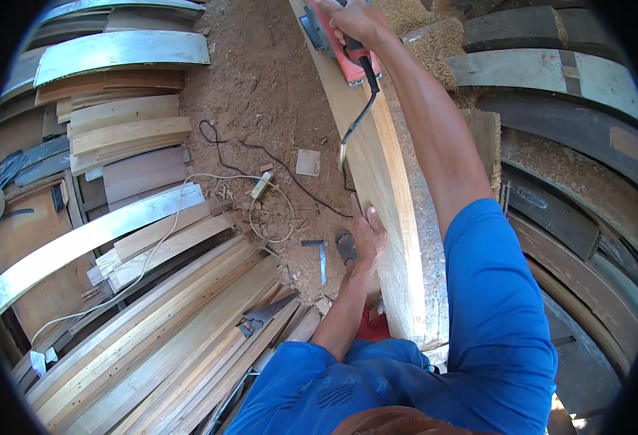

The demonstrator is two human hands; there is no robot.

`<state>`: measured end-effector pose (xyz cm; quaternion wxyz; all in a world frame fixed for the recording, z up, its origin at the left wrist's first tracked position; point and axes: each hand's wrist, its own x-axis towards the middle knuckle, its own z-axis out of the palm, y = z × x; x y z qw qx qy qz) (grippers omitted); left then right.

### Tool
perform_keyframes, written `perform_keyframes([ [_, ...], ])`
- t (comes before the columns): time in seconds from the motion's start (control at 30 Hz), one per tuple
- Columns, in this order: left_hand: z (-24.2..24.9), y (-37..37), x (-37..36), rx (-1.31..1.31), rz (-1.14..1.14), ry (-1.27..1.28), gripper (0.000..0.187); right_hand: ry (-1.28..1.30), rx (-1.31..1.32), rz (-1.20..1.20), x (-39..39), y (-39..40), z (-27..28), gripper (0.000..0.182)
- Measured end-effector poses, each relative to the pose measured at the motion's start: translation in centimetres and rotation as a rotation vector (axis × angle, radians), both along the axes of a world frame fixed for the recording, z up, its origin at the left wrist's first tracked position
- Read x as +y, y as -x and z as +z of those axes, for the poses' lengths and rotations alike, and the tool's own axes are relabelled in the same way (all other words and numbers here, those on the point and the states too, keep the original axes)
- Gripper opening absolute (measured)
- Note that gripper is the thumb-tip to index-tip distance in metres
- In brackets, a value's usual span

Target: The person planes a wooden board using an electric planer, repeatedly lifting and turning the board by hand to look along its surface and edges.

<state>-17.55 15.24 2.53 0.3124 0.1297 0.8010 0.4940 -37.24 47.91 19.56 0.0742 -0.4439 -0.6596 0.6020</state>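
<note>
A long wooden board (377, 156) runs from the top of the view down toward my body. On its far end rests a red and grey power tool (339, 51), with my right hand (355, 25) wrapped round its handle. A black cord (355, 123) trails from the back of the tool over the board's left side. Nearer to me, my left hand (368, 233) lies on the board's left edge, its thumb and fingers spread apart.
Stacked planks (145, 319) fill the lower left, and curved boards (123, 51) lie at the upper left. On the floor are a power strip (261, 185), a metal square (322, 261) and a handsaw (264, 315). More boards (573, 138) line the right side, near sawdust (431, 58).
</note>
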Motion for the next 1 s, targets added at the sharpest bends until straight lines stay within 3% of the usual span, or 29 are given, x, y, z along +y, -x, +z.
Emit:
perform_keyframes([
  [0.07,-1.4,-0.1,-0.5,0.002,0.004,-0.001,0.069,0.106,0.014,0.019,0.1,-0.7,-0.5,0.058],
  [0.17,-2.5,-0.5,-0.8,0.019,0.055,-0.009,0.07,-0.063,0.185,0.036,-0.3,-1.5,-7.8,0.052],
  [0.2,-2.8,-0.6,-0.9,0.033,0.08,-0.011,0.071,-0.046,0.221,0.045,-1.7,-3.3,-7.7,0.048],
  [0.27,-7.8,-1.3,-2.3,-0.041,0.199,-0.123,0.076,-0.072,0.227,-0.004,-5.1,-6.7,-6.9,0.046],
  [0.4,-7.6,-1.6,-2.7,-0.422,0.484,-0.572,0.083,0.023,0.187,0.005,-13.4,-16.7,-7.1,0.038],
  [0.53,-9.7,-1.7,-8.3,-0.238,0.335,-0.145,0.075,-0.046,0.124,0.04,-22.1,-27.7,-4.4,0.034],
  [0.63,-9.5,-3.2,-13.2,-0.469,0.442,-0.225,0.07,-0.04,0.041,0.052,-29.6,-38.4,-4.9,0.054],
  [0.67,-8.4,-3.4,-14.3,-0.514,0.357,-0.354,0.068,-0.041,0.008,0.055,-31.2,-40.4,-4.4,0.054],
  [0.7,-8.3,-4.0,-15.1,-0.504,0.305,-0.236,0.065,-0.046,-0.022,0.055,-31.9,-41.3,-4.3,0.054],
  [0.8,-9.9,-6.4,-19.5,-0.462,0.152,0.126,0.055,0.032,-0.082,0.048,-31.8,-40.7,-5.7,0.054],
  [0.87,-11.4,-7.5,-22.6,-0.425,0.048,0.37,0.051,-0.088,-0.028,0.029,-28.7,-36.4,-5.9,0.051],
  [0.93,-13.6,-9.3,-25.2,-0.299,0.016,0.361,0.046,-0.013,0.055,-0.095,-24.4,-30.1,-3.6,0.027],
  [1.0,-13.4,-9.8,-26.2,-0.234,-0.021,0.363,0.044,-0.143,0.02,-0.006,-19.7,-25.4,-4.9,0.037],
])
